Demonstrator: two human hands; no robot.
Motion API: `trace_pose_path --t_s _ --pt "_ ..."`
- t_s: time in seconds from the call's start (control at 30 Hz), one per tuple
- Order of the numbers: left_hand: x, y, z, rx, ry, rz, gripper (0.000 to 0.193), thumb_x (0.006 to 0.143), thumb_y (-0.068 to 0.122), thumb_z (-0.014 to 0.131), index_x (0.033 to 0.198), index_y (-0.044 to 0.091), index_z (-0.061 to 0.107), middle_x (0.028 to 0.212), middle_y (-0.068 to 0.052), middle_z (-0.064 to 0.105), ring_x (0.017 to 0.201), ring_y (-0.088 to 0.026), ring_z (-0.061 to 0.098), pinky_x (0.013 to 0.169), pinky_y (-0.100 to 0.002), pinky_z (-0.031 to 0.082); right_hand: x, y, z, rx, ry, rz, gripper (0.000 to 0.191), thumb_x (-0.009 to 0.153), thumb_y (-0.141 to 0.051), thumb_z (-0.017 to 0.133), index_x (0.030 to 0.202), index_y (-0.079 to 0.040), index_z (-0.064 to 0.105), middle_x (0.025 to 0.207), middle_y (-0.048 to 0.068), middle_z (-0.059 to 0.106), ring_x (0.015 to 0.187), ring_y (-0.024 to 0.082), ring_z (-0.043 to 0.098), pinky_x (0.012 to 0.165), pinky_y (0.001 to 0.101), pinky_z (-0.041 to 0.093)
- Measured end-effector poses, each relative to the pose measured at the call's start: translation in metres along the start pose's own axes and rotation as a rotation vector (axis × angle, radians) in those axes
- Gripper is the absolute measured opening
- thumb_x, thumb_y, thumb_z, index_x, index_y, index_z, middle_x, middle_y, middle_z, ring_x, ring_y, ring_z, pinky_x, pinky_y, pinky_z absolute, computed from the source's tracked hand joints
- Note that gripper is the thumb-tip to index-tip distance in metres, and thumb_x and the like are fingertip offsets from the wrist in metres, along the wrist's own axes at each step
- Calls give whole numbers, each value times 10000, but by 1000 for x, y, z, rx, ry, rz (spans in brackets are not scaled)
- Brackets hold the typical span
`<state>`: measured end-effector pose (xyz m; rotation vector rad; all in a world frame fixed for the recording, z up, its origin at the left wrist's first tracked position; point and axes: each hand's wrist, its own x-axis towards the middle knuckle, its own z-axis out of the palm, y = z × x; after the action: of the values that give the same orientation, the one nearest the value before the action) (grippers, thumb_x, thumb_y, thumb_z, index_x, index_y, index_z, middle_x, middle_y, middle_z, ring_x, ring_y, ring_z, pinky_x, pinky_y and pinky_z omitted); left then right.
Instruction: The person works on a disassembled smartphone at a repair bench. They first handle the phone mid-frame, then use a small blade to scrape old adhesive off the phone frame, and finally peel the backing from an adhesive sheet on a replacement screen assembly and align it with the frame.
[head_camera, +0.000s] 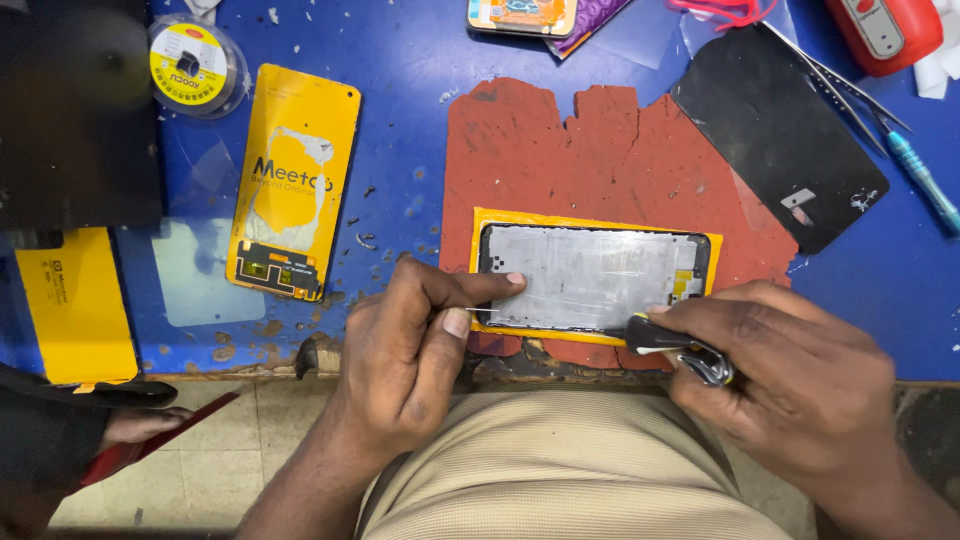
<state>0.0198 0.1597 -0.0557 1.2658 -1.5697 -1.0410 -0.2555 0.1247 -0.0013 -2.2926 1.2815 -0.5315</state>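
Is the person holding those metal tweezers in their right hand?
No. The tweezers lie untouched at the table's far right, while the right hand grips a dark-handled tool against the phone frame.
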Motion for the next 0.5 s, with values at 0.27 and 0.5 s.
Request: trace_pose_path --t_s 0.27,0.5 --pt "1 -1 2 10 11 -17 19 994 6 472 986 17 486 1138 -155 809 526 -119 577 553 -288 502 -2 0 -2 -17 -3 43 361 657 6 798 1014 -4 748 889 91 738 766 232 721 652 335 543" --pt "0 -1 1 -1 3 22 27 1008 2 459 1017 20 476 1147 -149 796 592 -105 619 596 -285 518 -1 1 -2 5 11 0 368 652 -22 810 1011 2 727 899 94 730 791 246 716 672 339 549"
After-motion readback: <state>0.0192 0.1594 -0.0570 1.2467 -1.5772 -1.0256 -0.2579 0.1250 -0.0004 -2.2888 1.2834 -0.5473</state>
